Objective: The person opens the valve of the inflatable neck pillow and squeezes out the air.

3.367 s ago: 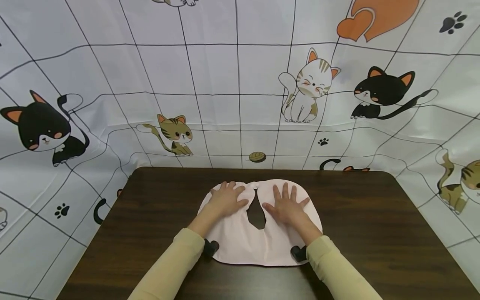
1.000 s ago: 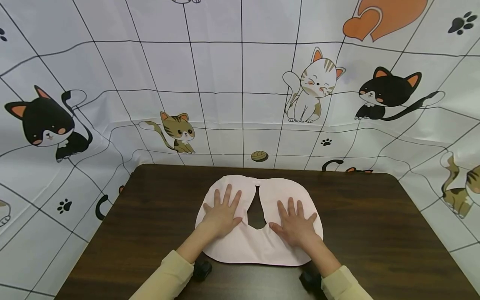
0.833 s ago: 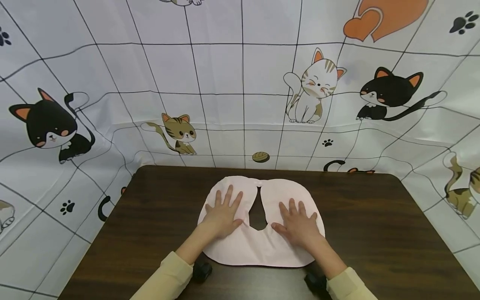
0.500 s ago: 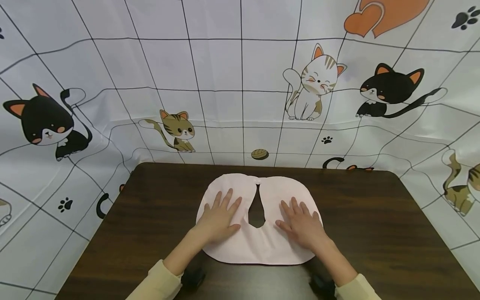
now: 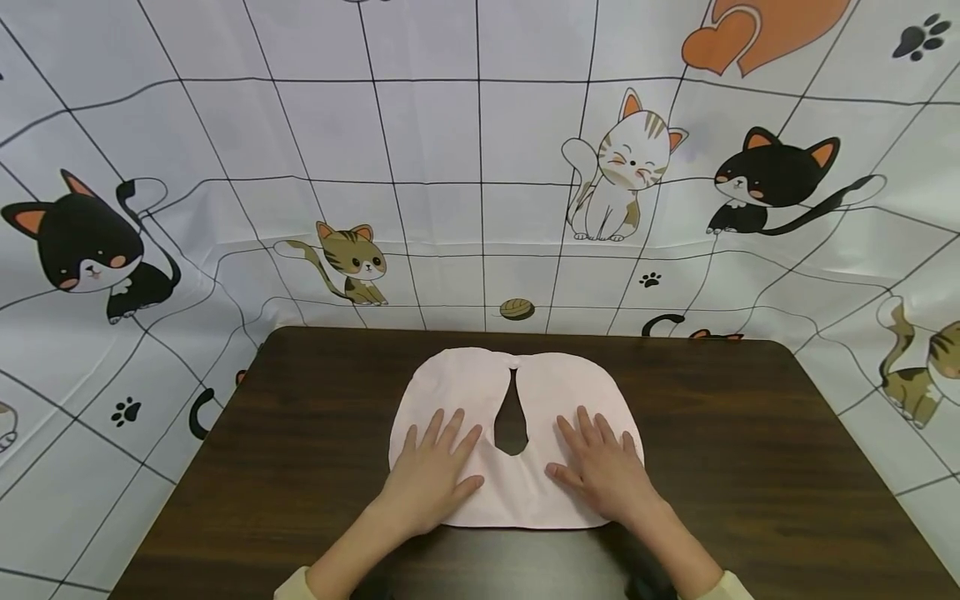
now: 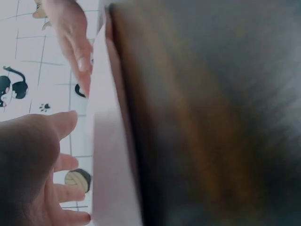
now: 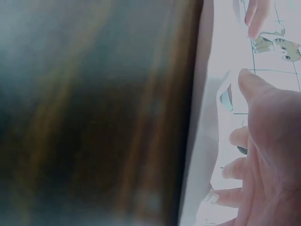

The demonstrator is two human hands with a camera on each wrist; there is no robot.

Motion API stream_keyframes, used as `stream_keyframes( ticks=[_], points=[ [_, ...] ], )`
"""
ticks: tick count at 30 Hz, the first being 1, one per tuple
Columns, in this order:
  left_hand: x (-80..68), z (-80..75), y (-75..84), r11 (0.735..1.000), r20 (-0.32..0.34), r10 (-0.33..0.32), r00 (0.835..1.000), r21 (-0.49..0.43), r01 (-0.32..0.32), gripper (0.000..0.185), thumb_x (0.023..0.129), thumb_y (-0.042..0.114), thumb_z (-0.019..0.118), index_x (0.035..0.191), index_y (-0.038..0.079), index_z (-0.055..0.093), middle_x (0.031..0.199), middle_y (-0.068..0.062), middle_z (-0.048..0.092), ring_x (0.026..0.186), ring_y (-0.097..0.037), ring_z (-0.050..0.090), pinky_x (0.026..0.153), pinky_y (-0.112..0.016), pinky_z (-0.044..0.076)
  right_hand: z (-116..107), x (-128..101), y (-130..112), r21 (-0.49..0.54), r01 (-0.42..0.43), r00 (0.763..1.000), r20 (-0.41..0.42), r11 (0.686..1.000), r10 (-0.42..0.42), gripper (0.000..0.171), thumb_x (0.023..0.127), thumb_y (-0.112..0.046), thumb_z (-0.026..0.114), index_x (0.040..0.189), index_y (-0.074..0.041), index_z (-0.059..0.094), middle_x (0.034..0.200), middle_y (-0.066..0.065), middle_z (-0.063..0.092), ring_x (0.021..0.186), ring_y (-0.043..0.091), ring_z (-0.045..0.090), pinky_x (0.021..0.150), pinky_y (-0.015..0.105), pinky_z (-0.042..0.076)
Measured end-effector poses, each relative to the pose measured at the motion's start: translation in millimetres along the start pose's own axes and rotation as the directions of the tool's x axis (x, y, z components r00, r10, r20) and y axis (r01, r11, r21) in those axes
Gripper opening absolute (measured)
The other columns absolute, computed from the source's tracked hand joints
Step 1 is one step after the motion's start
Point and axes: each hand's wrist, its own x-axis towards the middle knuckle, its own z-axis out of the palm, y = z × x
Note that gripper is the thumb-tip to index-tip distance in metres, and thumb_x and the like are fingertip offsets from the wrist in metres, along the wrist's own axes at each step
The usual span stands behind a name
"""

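Note:
A pale pink bib lies flat on the dark wooden table, its teardrop neck opening in the middle and its two upper ends meeting at the top. My left hand rests on its lower left part with fingers straight and spread. On the lower right part lies my right hand, fingers extended, thumb pointing inward. From the left wrist, the bib shows edge-on beside my left hand. The right wrist view has the bib's edge next to my right hand. Neither hand grips the cloth.
The brown table extends around the bib on all sides. Behind and beside it hangs a white sheet with grid lines and printed cats. Dark wrist devices show faintly under the forearms.
Both hands have slid down the bib toward the front edge, from its upper part to its lower part. The bib stays in about the same place, flat.

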Motion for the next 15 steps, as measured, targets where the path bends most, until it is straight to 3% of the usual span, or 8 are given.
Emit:
stream_keyframes(
  ticks=[6, 15],
  points=[
    [-2.7, 14.1, 2.9, 1.000, -0.002, 0.002, 1.000, -0.021, -0.002, 0.063, 0.104, 0.053, 0.049, 0.155, 0.016, 0.047, 0.161, -0.019, 0.036, 0.149, -0.043, 0.030, 0.111, -0.066, 0.031, 0, -4, -4, -0.005, -0.006, 1.000, 0.010, 1.000, 0.006, 0.070, 0.099, -0.050, 0.062, 0.153, -0.008, 0.047, 0.157, 0.027, 0.038, 0.141, 0.052, 0.037, 0.101, 0.077, 0.032],
    [-2.1, 22.6, 1.3, 0.998, 0.046, -0.055, 0.997, -0.035, 0.057, 0.061, 0.104, 0.057, 0.046, 0.155, 0.023, 0.047, 0.163, -0.014, 0.036, 0.148, -0.046, 0.029, 0.101, -0.078, 0.031, 4, -1, -5, -0.027, -0.030, 0.999, 0.045, 0.999, 0.031, 0.073, 0.096, -0.054, 0.064, 0.154, -0.013, 0.047, 0.158, 0.025, 0.038, 0.143, 0.052, 0.034, 0.098, 0.079, 0.032]
  ],
)
